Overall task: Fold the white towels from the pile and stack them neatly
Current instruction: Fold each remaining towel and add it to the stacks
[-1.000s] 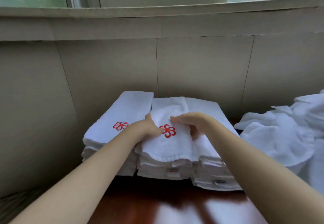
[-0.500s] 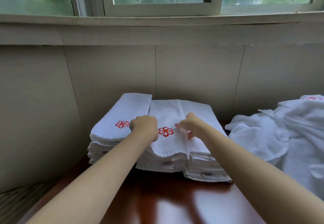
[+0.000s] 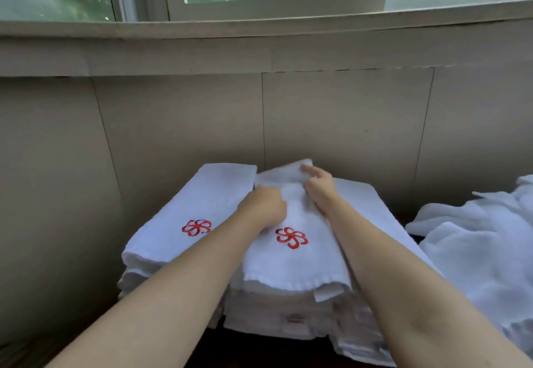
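White folded stacks (image 3: pixel 291 258): three; red logos: two.

The folded towels (image 3: pixel 202 203) are plain white. Two top towels each carry an embroidered red flower logo (image 3: pixel 291 238) of looping petals. The loose towel pile (image 3: pixel 476 246) on the right is white too. The worktop (image 3: pixel 259 350) beneath is dark reddish-brown wood. The wall panels (image 3: pixel 346 125) behind are beige, and the window frame (image 3: pixel 274 10) is off-white, with blurred green foliage behind the glass.
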The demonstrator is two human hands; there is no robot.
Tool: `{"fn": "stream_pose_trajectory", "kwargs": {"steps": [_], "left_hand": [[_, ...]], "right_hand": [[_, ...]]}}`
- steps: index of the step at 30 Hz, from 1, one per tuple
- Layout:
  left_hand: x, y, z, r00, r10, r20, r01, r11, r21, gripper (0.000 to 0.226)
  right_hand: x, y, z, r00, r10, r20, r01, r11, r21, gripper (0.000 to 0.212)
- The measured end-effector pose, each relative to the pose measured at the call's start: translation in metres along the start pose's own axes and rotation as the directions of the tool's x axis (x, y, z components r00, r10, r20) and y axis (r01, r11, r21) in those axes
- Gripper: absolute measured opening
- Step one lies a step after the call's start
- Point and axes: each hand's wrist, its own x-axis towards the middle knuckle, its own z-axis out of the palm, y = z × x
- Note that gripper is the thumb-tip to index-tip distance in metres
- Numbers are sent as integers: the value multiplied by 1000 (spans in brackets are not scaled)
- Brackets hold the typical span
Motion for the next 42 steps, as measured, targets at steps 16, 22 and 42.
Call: {"fn": "stream_pose_trajectory", "kwargs": {"steps": [16,22,42], "left_hand": [[-88,-12,23,997,65,52,-79,938,338,60],[-129,-11,24,989,145,-12,-125,888,442,63],[-205,189,53,875,484,13,-484,875,20,51]], "right_hand": [[-81,-35,-12,815,526,245,-327,765,-555,38],[-153,-49,-28,811,498,307,-326,820,-470,41],[-311,-79,-395,894,61,-445,-372,654,-659,26]]}}
